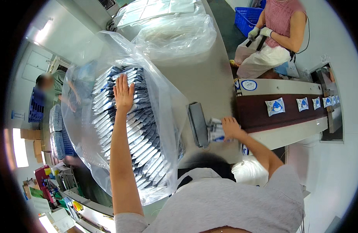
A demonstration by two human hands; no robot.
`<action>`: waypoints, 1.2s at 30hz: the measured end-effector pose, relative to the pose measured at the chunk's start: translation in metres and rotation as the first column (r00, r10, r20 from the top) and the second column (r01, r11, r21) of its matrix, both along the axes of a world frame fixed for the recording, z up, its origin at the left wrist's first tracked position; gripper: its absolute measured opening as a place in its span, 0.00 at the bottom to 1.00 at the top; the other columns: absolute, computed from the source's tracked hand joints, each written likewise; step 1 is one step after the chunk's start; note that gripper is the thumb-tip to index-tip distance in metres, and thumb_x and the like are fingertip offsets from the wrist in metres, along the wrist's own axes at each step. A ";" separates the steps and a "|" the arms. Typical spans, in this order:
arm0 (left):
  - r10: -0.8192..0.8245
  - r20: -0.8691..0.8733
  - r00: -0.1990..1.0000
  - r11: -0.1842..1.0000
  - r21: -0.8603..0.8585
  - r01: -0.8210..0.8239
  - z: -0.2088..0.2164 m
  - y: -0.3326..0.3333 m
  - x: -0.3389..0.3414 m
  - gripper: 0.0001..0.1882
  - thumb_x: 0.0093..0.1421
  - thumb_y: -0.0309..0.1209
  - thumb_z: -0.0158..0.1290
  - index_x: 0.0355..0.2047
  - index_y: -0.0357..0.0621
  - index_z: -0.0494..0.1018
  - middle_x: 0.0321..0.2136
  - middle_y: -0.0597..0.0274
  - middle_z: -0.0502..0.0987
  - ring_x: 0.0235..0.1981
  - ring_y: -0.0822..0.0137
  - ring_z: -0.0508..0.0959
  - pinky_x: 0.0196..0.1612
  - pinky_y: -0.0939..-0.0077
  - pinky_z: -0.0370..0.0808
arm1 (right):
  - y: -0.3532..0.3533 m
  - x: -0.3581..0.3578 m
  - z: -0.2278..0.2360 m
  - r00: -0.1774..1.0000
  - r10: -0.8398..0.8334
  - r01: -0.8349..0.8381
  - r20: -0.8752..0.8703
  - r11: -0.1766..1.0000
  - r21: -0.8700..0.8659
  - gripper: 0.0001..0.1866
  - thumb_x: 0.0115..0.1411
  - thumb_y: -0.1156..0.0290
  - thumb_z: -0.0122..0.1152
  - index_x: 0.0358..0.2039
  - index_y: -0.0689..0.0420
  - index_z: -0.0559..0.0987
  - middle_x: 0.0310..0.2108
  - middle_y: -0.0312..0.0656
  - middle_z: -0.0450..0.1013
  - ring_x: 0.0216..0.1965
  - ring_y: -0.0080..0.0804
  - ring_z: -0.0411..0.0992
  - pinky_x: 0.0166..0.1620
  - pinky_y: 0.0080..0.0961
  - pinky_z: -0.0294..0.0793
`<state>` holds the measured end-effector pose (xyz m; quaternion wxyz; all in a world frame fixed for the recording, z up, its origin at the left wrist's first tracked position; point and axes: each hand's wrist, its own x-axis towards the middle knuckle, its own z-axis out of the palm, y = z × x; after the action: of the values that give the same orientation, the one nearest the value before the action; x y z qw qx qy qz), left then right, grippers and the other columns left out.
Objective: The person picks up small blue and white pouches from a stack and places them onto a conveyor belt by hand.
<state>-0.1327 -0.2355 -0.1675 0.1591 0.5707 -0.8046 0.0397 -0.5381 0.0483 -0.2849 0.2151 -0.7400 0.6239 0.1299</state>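
My left hand [124,95] lies flat, fingers stretched, on rows of small silver-and-blue packets [142,132]. These stand closely packed on edge inside a large clear plastic bag [167,105], whose mouth gapes wide around them. To the right, my right hand [232,128] is closed on a short stack of the same packets [216,131] at the table's edge. Just left of that stack is a dark grey oblong block [197,124]. The fingertips of my right hand are partly hidden against the packets.
A brown conveyor belt [264,116] on the right carries a line of single packets [275,106]. Folded clear bags [175,37] lie at the table's far end. One person [280,35] in gloves sits beyond the conveyor near a blue basket [247,17]; another stands at left.
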 end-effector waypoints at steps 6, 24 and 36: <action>-0.019 -0.017 1.000 0.999 0.036 0.020 0.000 -0.009 -0.014 0.32 0.65 0.52 0.30 0.65 0.51 0.47 0.65 0.60 0.47 0.67 0.58 0.44 0.65 0.52 0.40 | 0.097 0.019 -0.012 0.983 -0.180 0.182 0.030 0.967 -0.176 0.50 0.28 0.58 0.75 0.53 0.59 0.62 0.48 0.49 0.64 0.56 0.43 0.60 0.58 0.43 0.55; -0.051 0.231 0.972 0.991 -0.106 0.077 -0.007 -0.022 0.008 0.28 0.66 0.43 0.35 0.59 0.35 0.56 0.61 0.47 0.56 0.61 0.51 0.57 0.62 0.58 0.53 | 0.176 0.091 -0.003 0.915 -0.389 0.307 -0.104 0.841 -0.444 0.48 0.29 0.53 0.75 0.50 0.61 0.65 0.42 0.48 0.70 0.50 0.42 0.67 0.53 0.44 0.60; -0.167 -0.062 0.984 0.978 -0.140 0.157 0.021 -0.005 -0.011 0.26 0.62 0.46 0.43 0.50 0.36 0.64 0.53 0.44 0.62 0.57 0.46 0.59 0.60 0.49 0.53 | 0.040 0.054 0.203 0.053 -0.450 0.421 0.891 0.820 0.389 0.51 0.26 0.68 0.79 0.54 0.61 0.65 0.47 0.42 0.70 0.47 0.32 0.67 0.51 0.30 0.66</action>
<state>-0.1439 -0.2404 -0.1470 0.2292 0.4922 -0.8377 0.0596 -0.4844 0.0883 -0.0823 0.5901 -0.4277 0.5401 -0.4210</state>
